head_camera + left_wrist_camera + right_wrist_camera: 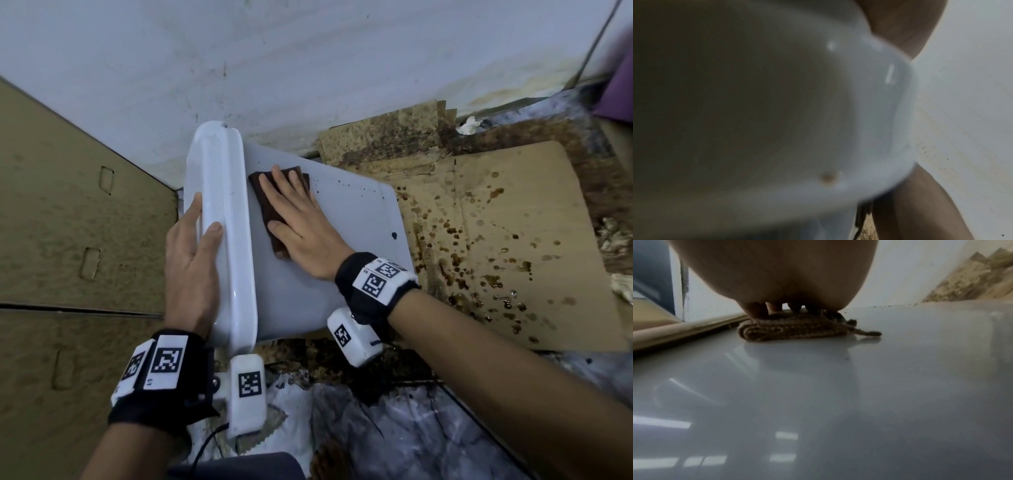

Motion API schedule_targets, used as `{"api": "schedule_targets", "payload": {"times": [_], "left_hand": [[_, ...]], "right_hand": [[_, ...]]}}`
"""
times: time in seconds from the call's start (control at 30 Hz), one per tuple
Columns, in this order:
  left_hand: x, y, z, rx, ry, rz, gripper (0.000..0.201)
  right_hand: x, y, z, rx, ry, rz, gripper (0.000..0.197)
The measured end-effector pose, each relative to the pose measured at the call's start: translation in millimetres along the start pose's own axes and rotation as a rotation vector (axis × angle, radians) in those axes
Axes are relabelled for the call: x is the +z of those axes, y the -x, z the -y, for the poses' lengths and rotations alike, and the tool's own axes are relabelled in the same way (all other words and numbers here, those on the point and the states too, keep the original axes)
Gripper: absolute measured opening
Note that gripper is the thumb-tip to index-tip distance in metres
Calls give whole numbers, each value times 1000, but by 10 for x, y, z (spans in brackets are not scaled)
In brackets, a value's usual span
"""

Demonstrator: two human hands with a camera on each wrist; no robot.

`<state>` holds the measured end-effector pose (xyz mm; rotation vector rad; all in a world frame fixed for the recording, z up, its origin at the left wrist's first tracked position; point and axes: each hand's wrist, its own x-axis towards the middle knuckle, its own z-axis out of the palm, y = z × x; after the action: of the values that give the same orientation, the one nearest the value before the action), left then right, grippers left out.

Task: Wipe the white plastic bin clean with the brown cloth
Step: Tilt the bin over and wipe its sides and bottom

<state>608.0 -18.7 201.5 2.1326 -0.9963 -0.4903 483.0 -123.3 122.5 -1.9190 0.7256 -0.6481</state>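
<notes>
The white plastic bin (346,240) lies on its side on the floor, its thick rim (226,192) towards the left. My left hand (193,267) grips the rim, thumb over the top and fingers down the far side; the left wrist view shows the blurred rim (818,97) close up. My right hand (296,212) lies flat with straight fingers on the folded brown cloth (261,202), pressing it onto the bin's upturned side wall beside the rim. From the right wrist, the cloth (789,332) sits under the fingertips on the glossy wall (838,402). Dark specks (394,235) dot the wall right of the cloth.
A pale wall (308,68) stands just behind the bin. Large cardboard sheets (68,222) stand at the left. Brown-stained cardboard (507,246) covers the floor to the right, with crumpled tissue (467,126) near it. Crinkled plastic sheeting (394,428) lies below the bin.
</notes>
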Motion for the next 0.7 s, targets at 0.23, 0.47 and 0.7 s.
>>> {"api": "schedule_targets", "payload": {"times": [0.23, 0.47, 0.7], "left_hand": [[-38, -98, -149, -82, 0, 22, 53], [59, -252, -323, -138, -209, 15, 66], [146, -233, -320, -125, -141, 40, 66]], "right_hand": [[41, 197, 42, 34, -34, 23, 61], [-67, 99, 44, 1, 87, 72, 59], [-245, -332, 65, -9, 147, 64, 59]]}}
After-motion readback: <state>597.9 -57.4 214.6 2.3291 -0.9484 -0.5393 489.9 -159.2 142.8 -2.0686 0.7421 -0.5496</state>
